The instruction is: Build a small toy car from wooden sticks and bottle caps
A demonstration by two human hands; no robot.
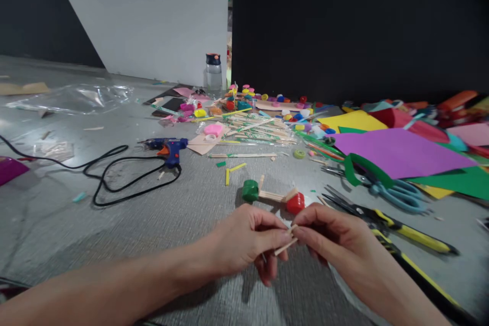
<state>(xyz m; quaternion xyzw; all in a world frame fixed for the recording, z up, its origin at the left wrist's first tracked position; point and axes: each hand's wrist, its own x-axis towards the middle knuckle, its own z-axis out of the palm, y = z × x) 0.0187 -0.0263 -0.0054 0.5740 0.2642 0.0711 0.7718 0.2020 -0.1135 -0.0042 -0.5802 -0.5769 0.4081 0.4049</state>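
Note:
Short pieces of wooden stick (pixel 286 247) are pinched between the fingertips of both my hands, just above the grey surface. My left hand (pixel 254 242) grips them from the left with thumb and fingers closed. From the right, my right hand (pixel 331 234) pinches their other end. How many pieces there are is partly hidden by the fingers. Right behind my hands lies a small assembly of wooden sticks (pixel 272 196), with a green bottle cap (pixel 250 190) at its left end and a red bottle cap (pixel 295 202) at its right end.
A blue glue gun (pixel 173 152) with a looping black cord lies at left. Yellow-black pliers (pixel 405 229) and blue-handled scissors (pixel 401 196) lie at right, near purple paper (pixel 401 154). Wooden sticks (pixel 260 130), bottle caps and a water bottle (pixel 213 74) stand farther back.

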